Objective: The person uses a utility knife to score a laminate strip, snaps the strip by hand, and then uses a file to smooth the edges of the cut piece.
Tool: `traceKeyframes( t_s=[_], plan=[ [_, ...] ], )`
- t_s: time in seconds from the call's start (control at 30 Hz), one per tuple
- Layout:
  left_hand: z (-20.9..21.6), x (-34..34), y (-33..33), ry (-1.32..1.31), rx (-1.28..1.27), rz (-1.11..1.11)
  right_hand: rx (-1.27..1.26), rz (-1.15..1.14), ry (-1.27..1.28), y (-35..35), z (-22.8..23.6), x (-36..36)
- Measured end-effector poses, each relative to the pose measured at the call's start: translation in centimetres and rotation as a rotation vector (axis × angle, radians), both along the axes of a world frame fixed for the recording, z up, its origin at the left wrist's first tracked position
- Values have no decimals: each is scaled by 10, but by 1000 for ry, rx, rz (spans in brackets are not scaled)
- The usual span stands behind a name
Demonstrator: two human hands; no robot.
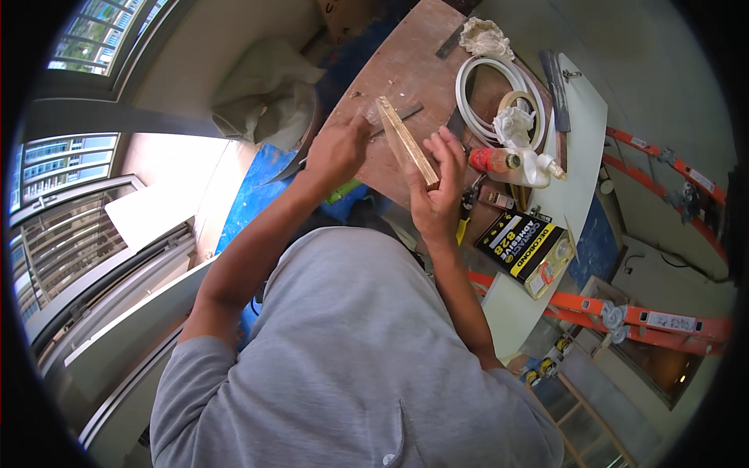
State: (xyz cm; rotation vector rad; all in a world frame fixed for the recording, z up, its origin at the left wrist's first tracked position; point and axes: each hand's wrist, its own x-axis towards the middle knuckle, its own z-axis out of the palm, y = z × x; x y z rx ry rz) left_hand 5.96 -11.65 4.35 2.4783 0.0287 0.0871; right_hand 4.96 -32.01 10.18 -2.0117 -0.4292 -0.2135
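Note:
My right hand (439, 187) grips a short strip of wood (411, 147) near its lower end, with the thumb on one side and fingers on the other. The strip has a rough, pale edge and a smooth tan face, and it is tilted above the worktable (406, 58). To its left, my left hand (341, 148) is curled closed. What its fingers hold, if anything, is hidden. Behind the strip, a flat dark strip (409, 111) lies on the tabletop. A grey pointed blade-like piece (287, 169) shows beside my left wrist.
On the table's right are a coil of white edging (462, 92), crumpled cloth (485, 39), a red-labelled bottle (493, 160), a white bottle (533, 170) and a black-and-yellow adhesive tin (511, 242). Orange ladders (663, 321) stand at right. A beige cloth bundle (269, 90) sits left of the table.

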Motion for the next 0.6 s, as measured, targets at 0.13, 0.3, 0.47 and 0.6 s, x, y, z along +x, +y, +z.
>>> traceKeyframes(
  t_s=[0.13,0.3,0.47,0.6],
  plan=[
    [-6,1,-11,-54,235,-64,-44,-56,141,2,-7,-4],
    [-2,2,-10,-82,356,-118,-52,-71,260,2,-5,-7],
    [-8,8,-5,-187,382,-163,-87,-87,168,6,-4,-10],
    [-11,16,2,-140,420,-198,-117,-86,155,5,-4,-12]
  ],
)
